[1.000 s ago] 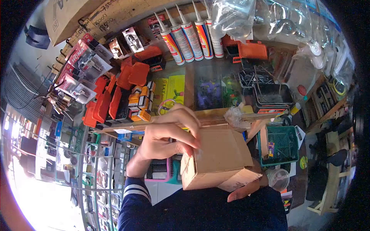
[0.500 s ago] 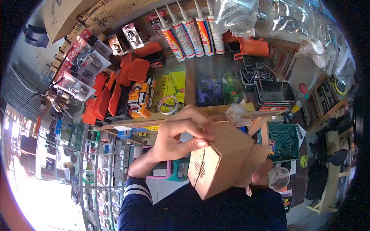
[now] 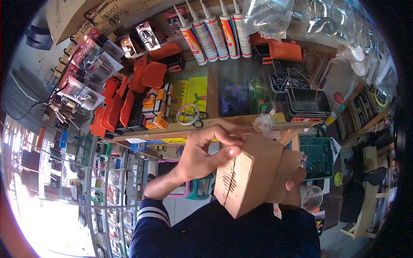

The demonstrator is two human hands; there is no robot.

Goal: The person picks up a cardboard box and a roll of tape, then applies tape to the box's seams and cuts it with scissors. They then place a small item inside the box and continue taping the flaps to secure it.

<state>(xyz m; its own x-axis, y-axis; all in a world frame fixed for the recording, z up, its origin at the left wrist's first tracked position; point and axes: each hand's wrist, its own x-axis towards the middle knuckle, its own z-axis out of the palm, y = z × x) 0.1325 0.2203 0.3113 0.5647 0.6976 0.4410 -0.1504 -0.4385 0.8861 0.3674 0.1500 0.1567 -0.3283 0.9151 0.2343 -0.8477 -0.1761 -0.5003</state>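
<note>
A brown cardboard box (image 3: 262,170) is held tilted in front of my chest, with dark marks on its left face. My left hand (image 3: 206,150) pinches the upper left corner of the box between thumb and fingers. At the box's right end, my right hand (image 3: 295,185) grips the cardboard flap; most of that hand is hidden behind it. What the box contains does not show. Just beyond my left hand, a roll of tape (image 3: 187,114) and scissors (image 3: 198,119) lie on the glass counter.
Sealant tubes (image 3: 213,38) stand along the back of the counter. Small orange-and-black boxes (image 3: 155,107) and open orange-lidded cases (image 3: 114,112) are at the left. A black tray of screws (image 3: 286,81) sits at the right, above a green basket (image 3: 316,158).
Both hands and the box have shifted slightly to the right and upward. The right hand, blurred before, now shows more clearly on the flap.
</note>
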